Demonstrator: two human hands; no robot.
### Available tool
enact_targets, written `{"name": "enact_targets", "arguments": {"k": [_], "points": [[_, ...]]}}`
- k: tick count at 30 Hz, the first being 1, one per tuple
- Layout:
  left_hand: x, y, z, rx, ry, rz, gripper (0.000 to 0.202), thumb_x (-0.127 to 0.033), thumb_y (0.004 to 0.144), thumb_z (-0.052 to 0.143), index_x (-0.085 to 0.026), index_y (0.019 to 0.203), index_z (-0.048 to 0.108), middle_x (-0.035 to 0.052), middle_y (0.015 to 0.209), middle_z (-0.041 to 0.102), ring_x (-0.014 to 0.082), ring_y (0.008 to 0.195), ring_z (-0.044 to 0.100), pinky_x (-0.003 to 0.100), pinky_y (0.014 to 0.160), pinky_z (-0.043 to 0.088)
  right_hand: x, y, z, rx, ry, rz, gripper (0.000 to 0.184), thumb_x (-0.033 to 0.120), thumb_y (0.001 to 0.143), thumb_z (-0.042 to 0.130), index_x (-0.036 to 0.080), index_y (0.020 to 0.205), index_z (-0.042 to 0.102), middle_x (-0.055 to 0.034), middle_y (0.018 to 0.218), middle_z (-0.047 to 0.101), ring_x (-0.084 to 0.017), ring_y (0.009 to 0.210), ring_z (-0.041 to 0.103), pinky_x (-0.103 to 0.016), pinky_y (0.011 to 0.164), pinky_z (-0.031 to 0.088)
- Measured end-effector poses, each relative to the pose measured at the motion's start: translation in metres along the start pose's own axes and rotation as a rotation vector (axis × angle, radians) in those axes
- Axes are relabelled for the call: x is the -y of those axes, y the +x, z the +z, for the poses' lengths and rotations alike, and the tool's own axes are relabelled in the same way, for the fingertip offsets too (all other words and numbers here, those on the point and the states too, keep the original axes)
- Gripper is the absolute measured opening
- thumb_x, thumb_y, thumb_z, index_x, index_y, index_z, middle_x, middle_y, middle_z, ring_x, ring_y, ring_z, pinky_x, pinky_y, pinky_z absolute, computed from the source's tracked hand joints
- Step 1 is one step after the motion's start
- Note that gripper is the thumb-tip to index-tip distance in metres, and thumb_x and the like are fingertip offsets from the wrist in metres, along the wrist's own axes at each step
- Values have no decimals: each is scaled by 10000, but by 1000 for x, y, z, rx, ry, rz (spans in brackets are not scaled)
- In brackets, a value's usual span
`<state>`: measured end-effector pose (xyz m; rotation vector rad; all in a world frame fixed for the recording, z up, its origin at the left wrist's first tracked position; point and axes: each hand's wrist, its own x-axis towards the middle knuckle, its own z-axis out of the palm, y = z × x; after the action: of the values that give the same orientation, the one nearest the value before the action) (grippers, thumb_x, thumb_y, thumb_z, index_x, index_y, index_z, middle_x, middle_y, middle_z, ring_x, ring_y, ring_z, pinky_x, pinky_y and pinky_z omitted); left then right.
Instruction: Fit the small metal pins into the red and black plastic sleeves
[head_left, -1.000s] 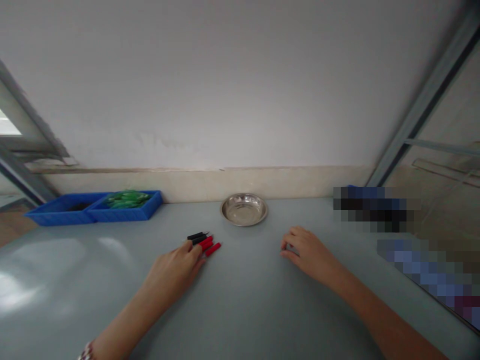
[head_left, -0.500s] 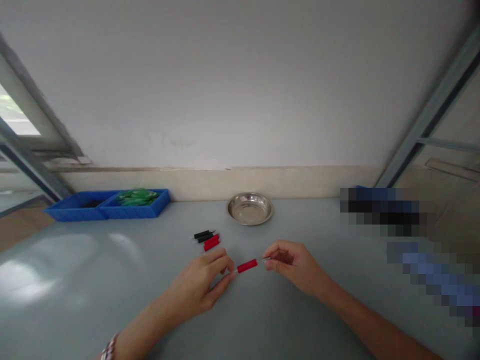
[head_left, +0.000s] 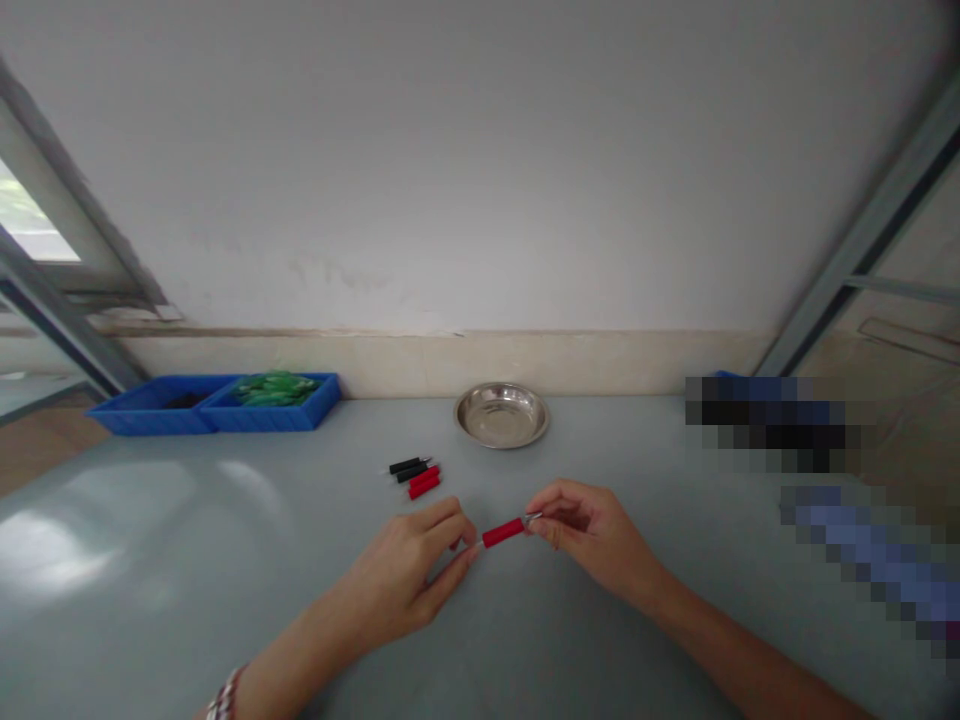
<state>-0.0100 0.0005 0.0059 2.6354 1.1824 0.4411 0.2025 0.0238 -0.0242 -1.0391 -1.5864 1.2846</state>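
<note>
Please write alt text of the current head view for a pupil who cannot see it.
The left hand and right hand hold a red pen-like piece by its ends over a grey table. Beyond lie two black pieces, two red ones, a metal dish and blue trays, one holding green items.

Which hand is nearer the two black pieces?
Left. The left hand is close on the near side of the black pieces; the right hand is farther away, to their right.
</note>
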Motion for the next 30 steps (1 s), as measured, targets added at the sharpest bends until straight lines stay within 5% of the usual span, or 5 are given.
{"name": "enact_targets", "arguments": {"k": [30], "points": [[-3,2,3,-71,75,14,161,-230,879,362,-178,867,514,38,780,527,150,696,526,251,633,440,-2,-1,-1,9,-161,-53,165,315,769,533,161,726,576,-2,614,611,-99,508,492,-203,490,357]]}}
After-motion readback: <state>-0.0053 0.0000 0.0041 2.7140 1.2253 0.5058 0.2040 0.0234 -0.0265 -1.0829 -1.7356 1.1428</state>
